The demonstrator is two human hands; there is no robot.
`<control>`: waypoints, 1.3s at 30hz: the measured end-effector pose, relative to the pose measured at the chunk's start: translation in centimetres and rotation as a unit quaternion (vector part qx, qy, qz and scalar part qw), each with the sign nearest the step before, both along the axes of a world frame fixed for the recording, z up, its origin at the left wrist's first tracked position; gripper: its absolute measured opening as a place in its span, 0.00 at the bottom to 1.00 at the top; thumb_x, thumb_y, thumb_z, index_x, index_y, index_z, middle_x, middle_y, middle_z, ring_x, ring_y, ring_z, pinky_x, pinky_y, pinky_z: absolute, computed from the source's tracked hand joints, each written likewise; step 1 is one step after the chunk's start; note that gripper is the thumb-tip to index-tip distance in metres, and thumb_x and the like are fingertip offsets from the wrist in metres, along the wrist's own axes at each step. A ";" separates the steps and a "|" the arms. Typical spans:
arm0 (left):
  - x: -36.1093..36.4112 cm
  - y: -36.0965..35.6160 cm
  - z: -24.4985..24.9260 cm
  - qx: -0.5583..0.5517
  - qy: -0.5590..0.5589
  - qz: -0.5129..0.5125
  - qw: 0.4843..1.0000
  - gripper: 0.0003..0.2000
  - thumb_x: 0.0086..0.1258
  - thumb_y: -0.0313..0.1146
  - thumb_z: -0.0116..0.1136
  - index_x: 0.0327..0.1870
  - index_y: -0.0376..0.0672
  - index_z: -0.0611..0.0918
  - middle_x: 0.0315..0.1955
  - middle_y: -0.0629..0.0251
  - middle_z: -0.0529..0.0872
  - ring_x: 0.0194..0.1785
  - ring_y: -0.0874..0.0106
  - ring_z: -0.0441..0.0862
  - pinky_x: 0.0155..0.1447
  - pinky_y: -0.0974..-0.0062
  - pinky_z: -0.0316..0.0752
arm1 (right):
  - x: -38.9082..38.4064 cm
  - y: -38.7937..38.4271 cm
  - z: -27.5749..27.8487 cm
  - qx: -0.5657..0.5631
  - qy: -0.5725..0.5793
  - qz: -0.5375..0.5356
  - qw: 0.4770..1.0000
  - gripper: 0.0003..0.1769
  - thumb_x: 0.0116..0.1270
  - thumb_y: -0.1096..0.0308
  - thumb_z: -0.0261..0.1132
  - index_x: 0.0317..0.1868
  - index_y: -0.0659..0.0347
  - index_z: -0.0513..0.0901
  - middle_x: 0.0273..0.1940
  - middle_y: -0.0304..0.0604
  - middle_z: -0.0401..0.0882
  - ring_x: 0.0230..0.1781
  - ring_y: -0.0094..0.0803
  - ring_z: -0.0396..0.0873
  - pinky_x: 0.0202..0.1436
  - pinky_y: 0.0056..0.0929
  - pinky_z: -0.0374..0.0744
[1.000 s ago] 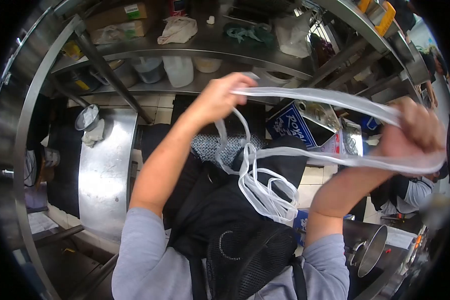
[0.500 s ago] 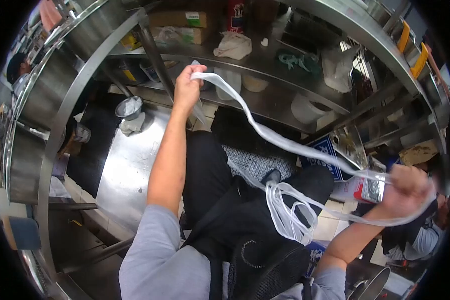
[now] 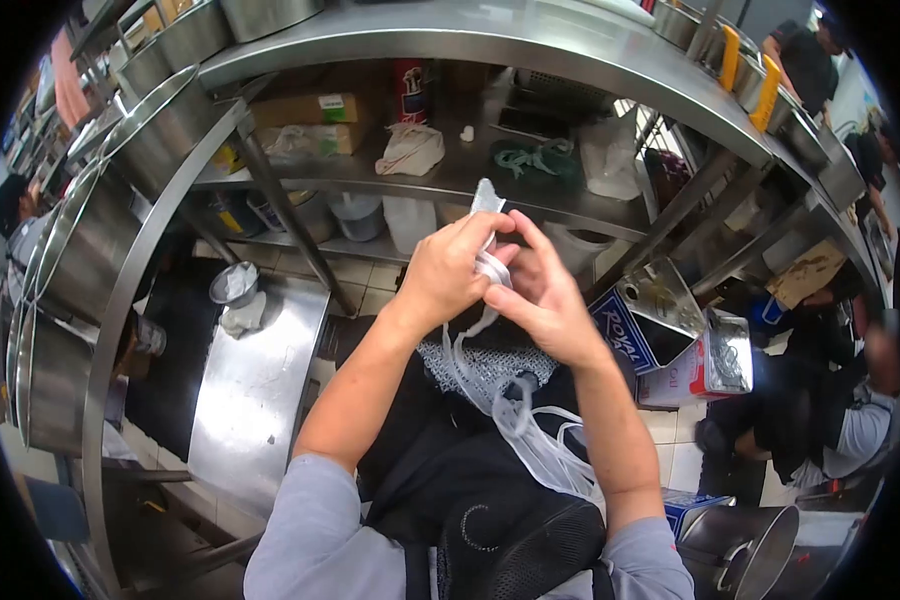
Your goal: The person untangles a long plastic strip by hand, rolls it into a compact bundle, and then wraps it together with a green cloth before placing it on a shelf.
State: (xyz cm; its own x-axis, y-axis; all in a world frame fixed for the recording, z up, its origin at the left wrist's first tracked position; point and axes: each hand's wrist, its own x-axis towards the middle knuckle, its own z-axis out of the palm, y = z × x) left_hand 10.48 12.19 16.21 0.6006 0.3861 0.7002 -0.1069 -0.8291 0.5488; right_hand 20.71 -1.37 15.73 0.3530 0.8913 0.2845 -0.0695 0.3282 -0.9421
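Note:
My left hand [image 3: 448, 268] is closed on a long white translucent strip [image 3: 492, 268], gathered in short loops by its fingertips. A pale, textured end [image 3: 485, 197] sticks up above those fingers. Facing it, my right hand [image 3: 550, 308] curls round the same strip, thumb and forefinger close to the loops; part of its grip is hidden. From the hands the strip hangs down to a loose bundle of white strands [image 3: 545, 440] in my lap. A grey, shiny mesh-like material [image 3: 440, 368] lies behind it by my knees.
A steel shelf table [image 3: 450, 45] stands before me, holding a white cloth [image 3: 410, 150] and a green bag [image 3: 535, 157]. To the left are a low metal platform [image 3: 255, 385] and large pots [image 3: 100, 240]. Tins [image 3: 725, 355] and a seated person [image 3: 850, 425] are at right.
My hands have come together in front of me, the right one moving inward from the far right. The stretched strip is now slack and looped between them. My view has tilted up slightly.

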 end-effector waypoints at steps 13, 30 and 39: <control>-5.8 0.9 -9.0 -0.457 0.039 -0.073 0.886 0.17 0.85 0.35 0.46 0.66 0.38 0.76 0.51 0.61 0.89 0.50 0.77 0.88 0.37 0.85 0.70 | 4.7 -1.6 -2.7 -0.029 0.161 -0.128 0.978 0.09 0.78 0.66 0.65 0.49 0.64 0.81 0.32 0.40 0.83 0.20 0.14 0.64 0.23 0.16 0.60; 0.6 -1.9 -6.1 -0.625 -0.172 -0.301 0.699 0.11 0.83 0.33 0.53 0.58 0.37 0.76 0.46 0.60 0.86 0.49 0.71 0.86 0.54 0.73 0.81 | -0.5 -3.0 -6.1 -0.135 -0.081 -0.082 0.984 0.07 0.74 0.72 0.65 0.46 0.69 0.81 0.34 0.42 0.87 0.36 0.24 0.85 0.44 0.26 0.82; 0.5 -1.6 -4.8 -0.609 -0.217 -0.286 0.708 0.11 0.82 0.30 0.55 0.60 0.40 0.76 0.40 0.70 0.80 0.38 0.82 0.73 0.41 0.81 0.68 | -0.3 -3.2 -7.4 -0.163 -0.134 -0.040 0.977 0.04 0.76 0.75 0.62 0.46 0.68 0.78 0.34 0.41 0.86 0.35 0.21 0.83 0.40 0.20 0.80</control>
